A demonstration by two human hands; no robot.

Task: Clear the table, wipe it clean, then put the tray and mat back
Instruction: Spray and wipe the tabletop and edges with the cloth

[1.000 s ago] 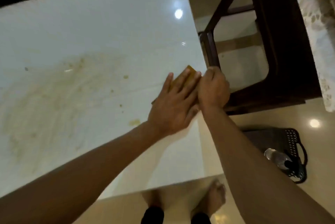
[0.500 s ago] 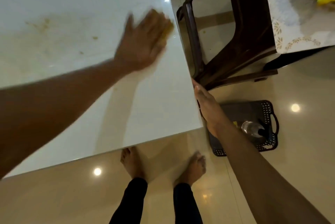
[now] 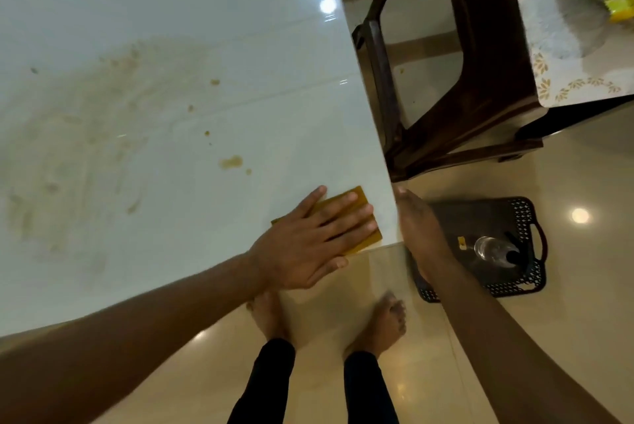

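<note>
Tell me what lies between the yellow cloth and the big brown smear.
Head view: bare white table with small brown spots between cloth and smear.

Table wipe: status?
Left hand flat on yellow cloth at table corner. Right hand cupped beside edge. Stains remain.

1. A dark brown wooden chair frame [image 3: 456, 87] stands just beside the right edge of the white top; its legs rest on the floor.
2. A glossy beige tiled floor [image 3: 566, 320] mirrors round ceiling lights.
3. A clear bottle with a dark cap [image 3: 494, 248] lies on its side low on the floor; a small yellow scrap [image 3: 461, 241] sits just beside it.
4. Two bare feet [image 3: 384, 327] below black trouser legs [image 3: 363, 389] stand on the tiles.
5. A yellow packet [image 3: 619, 10] shows at the far right, partly cut off.
</note>
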